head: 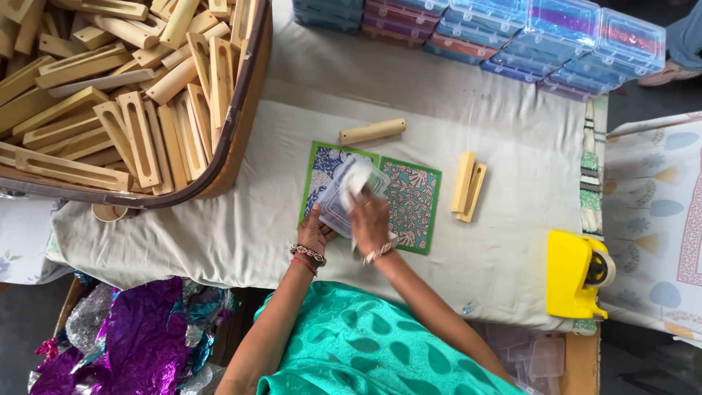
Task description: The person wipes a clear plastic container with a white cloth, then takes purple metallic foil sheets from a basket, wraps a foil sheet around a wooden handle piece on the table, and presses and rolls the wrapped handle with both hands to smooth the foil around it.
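Note:
My left hand [315, 232] grips the near edge of a clear plastic box [344, 199], tilted up over two green patterned cards [413, 201] on the cloth. My right hand [370, 219] holds a white cloth [356, 179] pressed into the box. Both wrists wear bangles. A wooden slotted piece [468, 187] lies right of the cards, and a wooden stick [372, 131] lies just beyond them.
A big basket [245, 110] full of slotted wooden pieces fills the upper left. Stacks of clear plastic boxes [512, 36] line the far edge. A yellow tape dispenser [578, 274] sits at the right. Purple foil [139, 336] lies at lower left.

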